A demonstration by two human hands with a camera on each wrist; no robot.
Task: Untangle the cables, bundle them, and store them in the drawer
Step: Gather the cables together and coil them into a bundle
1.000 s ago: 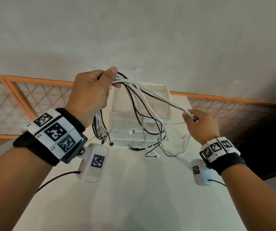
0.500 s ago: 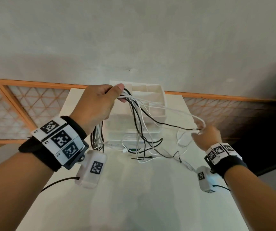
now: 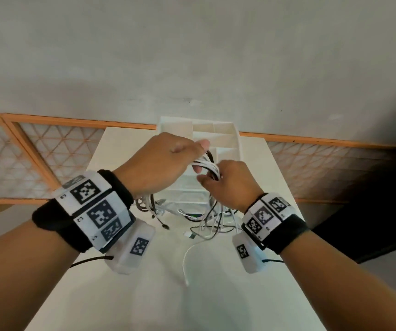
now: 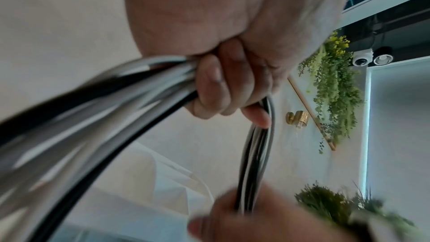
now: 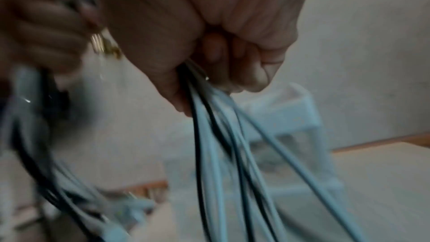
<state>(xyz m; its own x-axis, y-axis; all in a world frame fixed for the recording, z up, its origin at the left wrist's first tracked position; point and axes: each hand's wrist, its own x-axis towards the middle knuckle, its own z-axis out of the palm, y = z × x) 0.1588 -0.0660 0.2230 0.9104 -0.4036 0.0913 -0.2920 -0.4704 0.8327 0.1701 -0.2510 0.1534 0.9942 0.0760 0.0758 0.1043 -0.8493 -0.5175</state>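
A bunch of white and black cables (image 3: 207, 166) is held up between both hands over the white table (image 3: 144, 295). My left hand (image 3: 166, 161) grips the bunch in its fist; the left wrist view shows its fingers (image 4: 216, 87) curled round the cables (image 4: 130, 95). Close to the right, my right hand (image 3: 228, 182) grips the same bunch lower down, its fingers (image 5: 237, 65) wrapped on the strands (image 5: 223, 135). Loose ends (image 3: 206, 225) hang down and trail on the table. Behind the hands stands the white drawer unit (image 3: 216, 139).
A single white cable end (image 3: 187, 261) lies on the table toward me. An orange-framed lattice rail (image 3: 37, 151) runs behind the table on both sides, with a grey wall above. The right side beyond the table drops into dark space.
My right hand has come in from the right, letting the stretched cables slacken, and now grips the bunch just beside the left hand. Both hands sit lower in view.
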